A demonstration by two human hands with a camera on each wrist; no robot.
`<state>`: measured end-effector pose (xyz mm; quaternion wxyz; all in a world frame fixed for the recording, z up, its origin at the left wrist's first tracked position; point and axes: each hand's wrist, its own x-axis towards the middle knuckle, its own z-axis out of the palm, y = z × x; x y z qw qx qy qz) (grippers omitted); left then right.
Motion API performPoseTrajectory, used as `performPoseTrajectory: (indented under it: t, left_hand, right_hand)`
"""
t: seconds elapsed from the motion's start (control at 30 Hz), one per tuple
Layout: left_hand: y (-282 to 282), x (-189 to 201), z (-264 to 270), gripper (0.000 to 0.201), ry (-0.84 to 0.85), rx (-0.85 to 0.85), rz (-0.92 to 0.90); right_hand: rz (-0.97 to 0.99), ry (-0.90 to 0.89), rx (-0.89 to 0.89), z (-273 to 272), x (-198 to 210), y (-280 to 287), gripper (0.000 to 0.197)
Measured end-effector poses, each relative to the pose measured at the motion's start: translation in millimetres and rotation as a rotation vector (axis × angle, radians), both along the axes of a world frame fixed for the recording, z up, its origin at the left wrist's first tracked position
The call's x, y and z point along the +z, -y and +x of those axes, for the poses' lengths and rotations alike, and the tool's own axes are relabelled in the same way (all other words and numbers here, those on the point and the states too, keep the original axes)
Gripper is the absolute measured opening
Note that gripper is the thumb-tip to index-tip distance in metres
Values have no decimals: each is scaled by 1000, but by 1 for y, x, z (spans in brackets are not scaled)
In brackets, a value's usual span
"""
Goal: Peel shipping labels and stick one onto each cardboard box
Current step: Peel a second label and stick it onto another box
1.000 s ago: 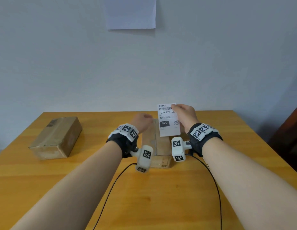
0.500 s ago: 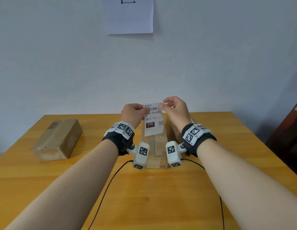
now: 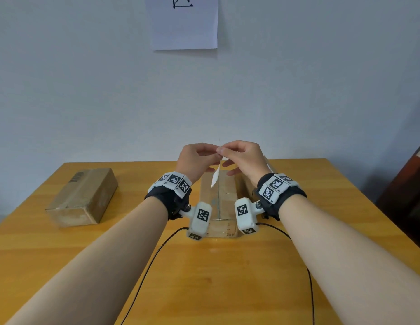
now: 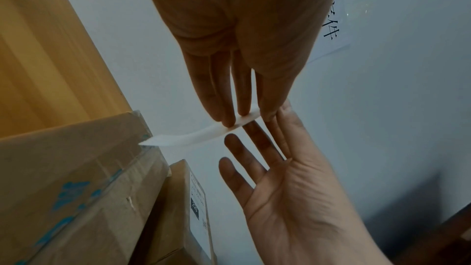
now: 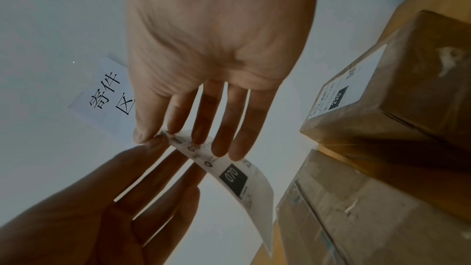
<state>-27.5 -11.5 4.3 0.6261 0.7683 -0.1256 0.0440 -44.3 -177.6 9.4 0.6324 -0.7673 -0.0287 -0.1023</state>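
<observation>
Both hands are raised above the middle cardboard box (image 3: pixel 221 202). My left hand (image 3: pixel 205 157) and right hand (image 3: pixel 230 153) pinch the top edge of a white shipping label (image 3: pixel 215 180), which hangs edge-on to the head view. In the right wrist view my right hand (image 5: pixel 153 138) pinches a top corner of the label (image 5: pixel 234 176), whose printed face reads "070". The left wrist view shows my left hand (image 4: pixel 244 117) pinching the label (image 4: pixel 203 135) from the other side. A second box (image 5: pixel 413 92) to the right carries a stuck label (image 5: pixel 341 88) marked "220". A third box (image 3: pixel 84 198) lies at the left.
The boxes sit on a wooden table (image 3: pixel 204 277) against a pale wall. A printed paper sheet (image 3: pixel 184 22) hangs on the wall above. Black cables (image 3: pixel 152 266) trail from both wrists toward me. Dark furniture (image 3: pixel 413 184) stands past the table's right edge.
A second ago only the right hand held the label and the left rested on the middle box. The left hand rose and took the top edge; the label has turned edge-on.
</observation>
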Motion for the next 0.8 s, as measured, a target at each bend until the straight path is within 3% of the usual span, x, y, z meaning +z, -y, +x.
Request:
performPoseTrajectory:
  t: [0.8]
  left_hand:
    - [-5, 4, -5, 15, -23, -46, -13]
  right_hand:
    - [20, 19, 11, -6, 3, -3, 18]
